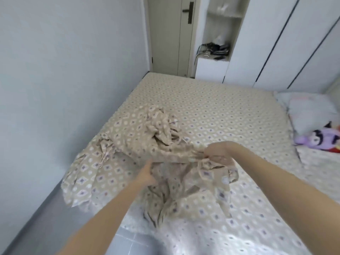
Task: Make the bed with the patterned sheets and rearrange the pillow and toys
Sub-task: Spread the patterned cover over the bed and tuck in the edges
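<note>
The loose patterned sheet (128, 144) lay in a crumpled heap between and just beyond the person's hands, on a bed (211, 103) covered in the same beige diamond print. One flap spilled over the mattress edge, left of the left hand, toward the grey floor (42, 218). The likeliest trouble from here appeared to be the tangle itself. With the fabric twisted on itself and only one bunch firmly caught, a hard pull could tighten the knot rather than open it. The overhanging flap could also drag more cloth down onto the floor. The matching prints might make a true edge or corner hard to pick out, leaving the sheet laid skewed. The right hand (217, 153) had its fingers curled tight on a gathered bunch of the sheet, pinching it just above the mattress. The left hand (147, 174), blurred, reached into the folds just left of that bunch and touched the cloth; whether its fingers had closed on anything could not be told. Well off to the right of the right hand, a pale pillow (311, 111) lay by the bed's edge, a purple plush toy (320, 138) just beside it, both apart from the heap. Far beyond both hands stood a closed door (165, 34) and an open shelf (220, 34).
</note>
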{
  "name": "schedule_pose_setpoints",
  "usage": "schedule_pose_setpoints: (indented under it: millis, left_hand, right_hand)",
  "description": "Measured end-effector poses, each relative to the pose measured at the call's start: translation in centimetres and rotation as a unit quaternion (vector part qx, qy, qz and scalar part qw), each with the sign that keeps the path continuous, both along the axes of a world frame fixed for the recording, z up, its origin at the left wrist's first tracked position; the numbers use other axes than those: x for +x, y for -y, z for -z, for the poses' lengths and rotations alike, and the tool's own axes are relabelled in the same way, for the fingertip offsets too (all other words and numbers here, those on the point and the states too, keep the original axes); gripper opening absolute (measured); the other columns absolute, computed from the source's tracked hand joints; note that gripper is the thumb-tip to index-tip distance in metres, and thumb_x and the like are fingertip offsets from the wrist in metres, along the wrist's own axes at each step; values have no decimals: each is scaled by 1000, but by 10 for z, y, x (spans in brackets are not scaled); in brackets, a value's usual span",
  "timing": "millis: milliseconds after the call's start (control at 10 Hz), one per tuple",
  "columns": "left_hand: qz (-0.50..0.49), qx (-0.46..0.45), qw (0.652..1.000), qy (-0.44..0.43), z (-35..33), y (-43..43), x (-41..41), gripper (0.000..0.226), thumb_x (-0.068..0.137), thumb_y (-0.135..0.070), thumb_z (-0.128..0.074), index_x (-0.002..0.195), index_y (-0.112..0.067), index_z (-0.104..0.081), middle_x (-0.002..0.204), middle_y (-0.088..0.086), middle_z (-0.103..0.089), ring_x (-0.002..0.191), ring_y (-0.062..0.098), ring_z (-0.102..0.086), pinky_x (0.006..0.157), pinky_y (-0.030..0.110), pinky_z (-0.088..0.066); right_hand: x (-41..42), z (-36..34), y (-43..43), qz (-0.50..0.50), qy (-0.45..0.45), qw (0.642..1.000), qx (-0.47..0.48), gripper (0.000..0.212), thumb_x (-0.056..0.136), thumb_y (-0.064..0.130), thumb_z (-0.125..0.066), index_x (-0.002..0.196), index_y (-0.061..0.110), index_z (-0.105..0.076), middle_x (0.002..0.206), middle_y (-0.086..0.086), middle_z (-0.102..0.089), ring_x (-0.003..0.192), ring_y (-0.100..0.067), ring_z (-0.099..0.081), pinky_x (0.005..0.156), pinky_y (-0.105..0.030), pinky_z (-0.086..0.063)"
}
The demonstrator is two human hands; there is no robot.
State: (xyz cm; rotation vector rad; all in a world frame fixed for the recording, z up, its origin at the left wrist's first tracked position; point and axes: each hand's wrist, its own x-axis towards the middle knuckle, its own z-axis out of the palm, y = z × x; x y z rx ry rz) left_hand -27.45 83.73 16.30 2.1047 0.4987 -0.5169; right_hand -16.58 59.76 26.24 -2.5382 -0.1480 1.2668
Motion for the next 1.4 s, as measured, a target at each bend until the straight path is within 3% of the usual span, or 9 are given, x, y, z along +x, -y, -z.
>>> schedule_pose_setpoints:
  millis: [100, 400, 500, 700, 800, 1000, 1100, 1300, 1400]
  left_hand:
    - [25, -14, 1000, 7, -11, 40, 1, 88, 83, -6, -69, 152, -18, -14, 156, 11, -20, 140, 29, -28, 111, 34, -32]
    - [12, 171, 978, 122, -33, 209, -3, 136, 63, -26, -88, 144, -41, 21, 152, 16, 21, 143, 41, 8, 112, 52, -16]
    - [17, 201, 969, 140, -45, 263, -3, 135, 61, -31, -88, 144, -44, 19, 154, 11, 17, 143, 40, 4, 111, 56, -20]
    - [132, 239, 951, 147, -57, 347, -7, 105, 71, -44, -77, 148, -37, -5, 149, 9, -22, 137, 37, -23, 110, 58, -20]
    - [174, 240, 941, 164, -60, 381, -8, 90, 78, -46, -71, 147, -31, -16, 144, 10, -31, 131, 35, -35, 106, 51, -31]
    - [152, 188, 951, 191, -55, 419, -6, 78, 82, -49, -66, 141, -17, -28, 138, 10, -38, 123, 30, -44, 97, 41, -42]
    - [163, 253, 924, 237, -63, 424, 7, 36, 93, -32, -53, 123, -13, -44, 127, 10, -46, 110, 29, -51, 85, 42, -48]
    - [158, 235, 940, 189, -76, 375, 34, 13, 90, -22, -57, 83, -16, -47, 90, 1, -57, 94, 26, -59, 67, 31, -43]
    - [116, 188, 962, 158, -74, 341, 41, 7, 89, -18, -60, 89, -12, -56, 100, 6, -64, 94, 23, -60, 79, 31, -45]
  right_hand:
    - [-18, -23, 47, 23, 104, 994, 0, 26, 96, 10, -40, 106, 2, -63, 103, -15, -62, 81, -18, -45, 70, -26, -37]
    - [-49, -65, 213, 229, 278, 913, 192, 13, 88, 11, -47, 81, 11, -57, 84, -7, -58, 80, -24, -55, 61, -26, -38]
    - [-59, -82, 271, 350, 323, 835, 276, 18, 88, 9, -46, 74, 10, -58, 74, -10, -61, 63, -20, -50, 41, -19, -35]
    - [-72, -117, 356, 506, 328, 683, 412, 11, 85, 6, -43, 82, 8, -53, 72, -7, -48, 68, -19, -43, 60, -29, -31]
    - [-78, -122, 387, 522, 340, 662, 418, 24, 87, 2, -38, 66, 12, -43, 64, -3, -40, 58, -15, -34, 50, -27, -26]
    - [-84, -116, 412, 524, 339, 661, 416, 23, 89, 5, -43, 68, 13, -45, 63, 0, -41, 55, -12, -38, 43, -19, -32]
    - [-78, -114, 412, 525, 309, 658, 442, 22, 87, 5, -45, 67, 15, -41, 65, -2, -43, 57, -14, -42, 50, -26, -32]
    - [-54, -104, 392, 481, 295, 722, 400, 13, 87, 12, -50, 75, 13, -54, 70, -5, -56, 62, -18, -53, 55, -26, -37]
    - [-40, -94, 363, 395, 261, 802, 364, 5, 87, 18, -54, 83, 17, -55, 74, 1, -58, 68, -16, -56, 55, -25, -39]
